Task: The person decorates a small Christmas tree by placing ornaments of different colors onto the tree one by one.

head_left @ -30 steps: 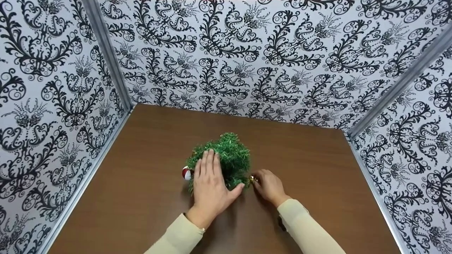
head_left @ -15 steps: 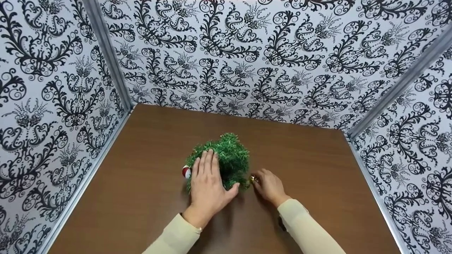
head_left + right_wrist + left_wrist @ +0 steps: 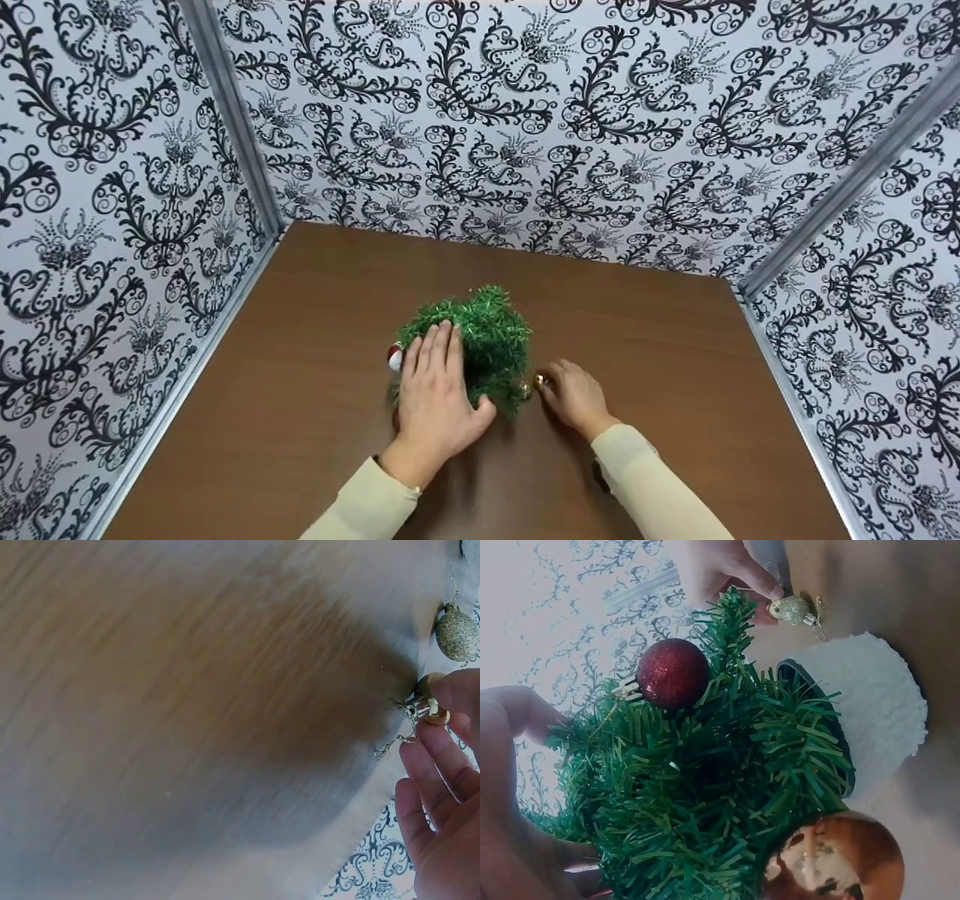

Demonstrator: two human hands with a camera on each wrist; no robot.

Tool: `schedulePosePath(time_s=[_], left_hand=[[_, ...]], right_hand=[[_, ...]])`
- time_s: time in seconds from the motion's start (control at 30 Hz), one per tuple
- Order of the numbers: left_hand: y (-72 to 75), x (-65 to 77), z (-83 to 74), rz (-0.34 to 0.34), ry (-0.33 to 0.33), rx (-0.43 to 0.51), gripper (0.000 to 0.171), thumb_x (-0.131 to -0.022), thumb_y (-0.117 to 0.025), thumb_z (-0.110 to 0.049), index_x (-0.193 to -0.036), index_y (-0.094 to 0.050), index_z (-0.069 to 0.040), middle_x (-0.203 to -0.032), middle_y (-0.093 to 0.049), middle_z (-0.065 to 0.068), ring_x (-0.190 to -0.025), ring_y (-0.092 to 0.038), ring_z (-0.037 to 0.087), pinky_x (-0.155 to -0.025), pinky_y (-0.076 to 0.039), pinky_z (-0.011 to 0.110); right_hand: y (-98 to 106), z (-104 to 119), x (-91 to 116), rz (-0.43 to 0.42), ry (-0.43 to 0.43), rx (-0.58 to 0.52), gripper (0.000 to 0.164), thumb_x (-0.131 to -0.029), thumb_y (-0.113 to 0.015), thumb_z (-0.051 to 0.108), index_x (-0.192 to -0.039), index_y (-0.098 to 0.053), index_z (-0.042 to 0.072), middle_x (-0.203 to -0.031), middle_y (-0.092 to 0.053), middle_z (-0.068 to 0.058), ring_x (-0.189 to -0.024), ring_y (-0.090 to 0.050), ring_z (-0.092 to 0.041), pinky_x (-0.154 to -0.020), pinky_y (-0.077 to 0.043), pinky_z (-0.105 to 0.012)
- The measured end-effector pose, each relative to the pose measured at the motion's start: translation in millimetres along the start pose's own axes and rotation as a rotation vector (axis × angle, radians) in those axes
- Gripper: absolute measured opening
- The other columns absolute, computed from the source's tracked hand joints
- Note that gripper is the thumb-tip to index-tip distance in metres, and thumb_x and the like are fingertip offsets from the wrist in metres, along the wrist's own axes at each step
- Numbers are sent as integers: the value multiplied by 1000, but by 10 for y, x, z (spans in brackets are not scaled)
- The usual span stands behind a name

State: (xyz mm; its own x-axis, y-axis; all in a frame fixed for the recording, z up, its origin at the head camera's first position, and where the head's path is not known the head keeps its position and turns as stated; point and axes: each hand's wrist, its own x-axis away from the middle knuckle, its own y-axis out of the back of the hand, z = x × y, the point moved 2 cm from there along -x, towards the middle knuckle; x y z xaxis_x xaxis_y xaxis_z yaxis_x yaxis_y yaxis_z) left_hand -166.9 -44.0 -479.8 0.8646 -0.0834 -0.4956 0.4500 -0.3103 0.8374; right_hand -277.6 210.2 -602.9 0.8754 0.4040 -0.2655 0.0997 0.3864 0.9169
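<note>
A small green tinsel Christmas tree [image 3: 495, 337] stands mid-table. My left hand [image 3: 435, 409] lies along its near left side, fingers straight and thumb spread. Red glittery [image 3: 673, 673] and shiny copper-gold [image 3: 840, 859] baubles are among the branches; the white snowy base [image 3: 877, 712] shows in the left wrist view. A red-and-white ornament [image 3: 394, 357] pokes out at the left. Just right of the tree, my right hand [image 3: 576, 394] pinches a small gold bauble [image 3: 540, 380] near its cap and gold string. Close by is a glittery gold bauble [image 3: 457, 634].
Brown wood-look tabletop [image 3: 315, 375] surrounds the tree. Patterned black-and-white panels [image 3: 480, 135] enclose it at the back and both sides, joined by grey metal posts [image 3: 232, 112]. Beige sleeves [image 3: 634, 457] cover both forearms.
My left hand has slid a little left and toward me. The tree has turned slightly, its red-and-white ornament shifting away from me. My right hand stays in place with the gold bauble.
</note>
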Motion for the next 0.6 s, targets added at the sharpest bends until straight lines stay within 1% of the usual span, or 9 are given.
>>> schedulePosePath(time_s=[0.13, 0.2, 0.27, 0.33, 0.47, 0.53, 0.6], left_hand=[[8, 0, -6, 2, 3, -6, 94, -76, -66, -48, -151, -37, 1, -155, -36, 18, -143, -32, 35, -117, -19, 51], [6, 1, -19, 6, 6, -15, 96, -76, -66, -51, -151, -37, 1, -155, -36, 18, -143, -31, 35, -117, -18, 51], [2, 4, -36, 13, 14, -22, 100, -77, -66, -57, -152, -36, 2, -155, -35, 19, -143, -30, 35, -117, -17, 51], [-1, 6, -54, 24, 24, -39, 106, -76, -63, -67, -152, -35, 2, -156, -34, 19, -144, -29, 35, -117, -16, 51], [-1, 2, -73, 37, 45, -69, 122, -71, -54, -86, -153, -33, 2, -157, -33, 19, -145, -28, 34, -118, -14, 51], [-4, 0, -71, 34, 46, -81, 126, -70, -51, -90, -153, -32, 2, -157, -33, 19, -145, -28, 34, -118, -14, 51], [-8, 6, -68, 31, 34, -94, 123, -72, -53, -87, -153, -32, 3, -157, -33, 20, -144, -29, 35, -118, -14, 51]], right_hand=[[3, 5, 5, 4, -6, -7, 15, -94, -70, 24, -108, -73, 19, -98, -63, 3, -88, -63, -21, -75, -54, -48], [2, 5, 4, 0, -9, -9, 16, -94, -70, 23, -108, -73, 19, -98, -63, 2, -88, -64, -21, -75, -54, -49], [-1, 4, 6, 0, -11, -8, 15, -94, -70, 24, -108, -73, 19, -98, -63, 2, -87, -64, -21, -75, -54, -48], [-3, 6, 8, 2, -14, -8, 15, -94, -70, 24, -107, -73, 19, -97, -63, 2, -87, -64, -21, -75, -54, -48], [-7, 10, 11, -3, -7, -9, 13, -94, -70, 23, -106, -72, 18, -96, -62, 2, -86, -63, -21, -74, -54, -47], [-7, 13, 12, -13, 0, -8, 13, -93, -70, 23, -105, -72, 18, -95, -62, 2, -85, -63, -21, -74, -54, -47], [-7, 14, 15, -19, 12, 1, 14, -93, -71, 22, -105, -72, 17, -95, -62, 2, -83, -63, -21, -73, -54, -46]])
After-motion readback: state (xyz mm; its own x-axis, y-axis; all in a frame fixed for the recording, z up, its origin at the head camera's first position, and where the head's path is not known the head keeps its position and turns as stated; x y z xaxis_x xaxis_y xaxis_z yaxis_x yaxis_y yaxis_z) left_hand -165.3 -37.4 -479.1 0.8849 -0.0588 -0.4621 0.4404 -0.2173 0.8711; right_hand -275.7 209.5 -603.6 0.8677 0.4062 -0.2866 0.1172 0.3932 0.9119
